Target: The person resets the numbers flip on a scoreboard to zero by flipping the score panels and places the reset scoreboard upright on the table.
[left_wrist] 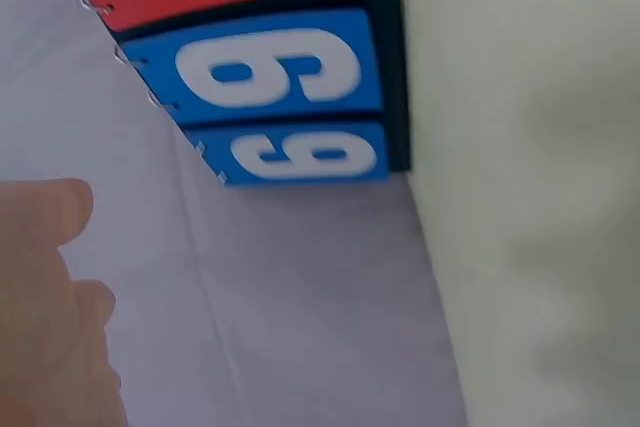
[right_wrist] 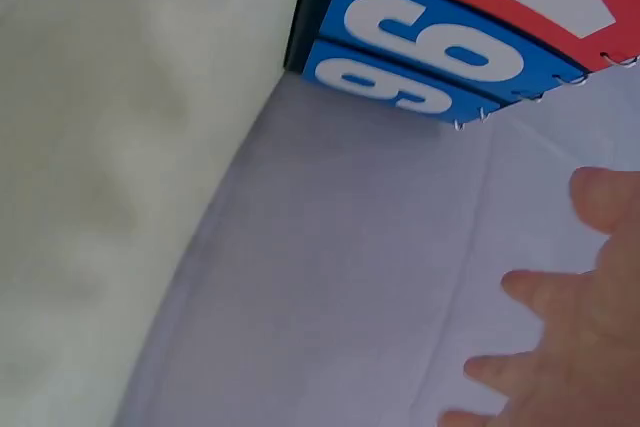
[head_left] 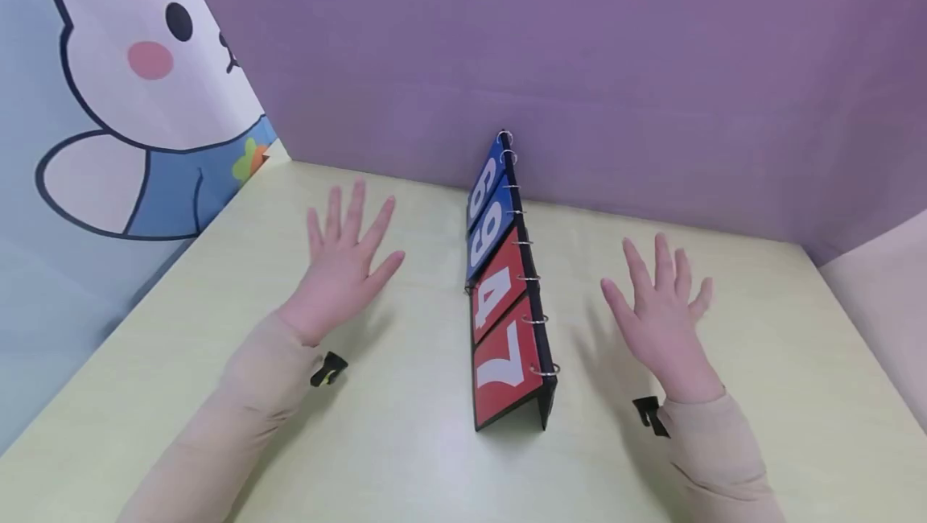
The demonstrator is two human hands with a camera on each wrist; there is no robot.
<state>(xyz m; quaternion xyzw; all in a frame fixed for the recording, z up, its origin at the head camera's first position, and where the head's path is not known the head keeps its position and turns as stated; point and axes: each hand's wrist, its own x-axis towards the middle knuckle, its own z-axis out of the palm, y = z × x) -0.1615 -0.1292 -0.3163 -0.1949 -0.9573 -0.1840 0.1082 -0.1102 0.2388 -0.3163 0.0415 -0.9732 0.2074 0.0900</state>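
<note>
A flip scoreboard [head_left: 507,290] stands like a tent between my hands, with metal rings along its top ridge. Its left face carries two red cards [head_left: 510,362] reading 4 and 7, and two blue cards [head_left: 490,221] with white digits toward the far end. To its left, my left hand [head_left: 339,273] is spread with straight fingers and holds nothing. My right hand [head_left: 665,322] is spread likewise on the other side, apart from the board. Both wrist views show the blue end of the scoreboard [left_wrist: 270,72] [right_wrist: 430,37] beyond the fingers.
The scoreboard stands on a pale table [head_left: 405,459]. A purple backdrop [head_left: 615,80] rises behind it, and a cartoon-printed cloth [head_left: 116,96] hangs at the left. Black buckles [head_left: 329,368] show at both wrists, beside beige sleeves [head_left: 239,410].
</note>
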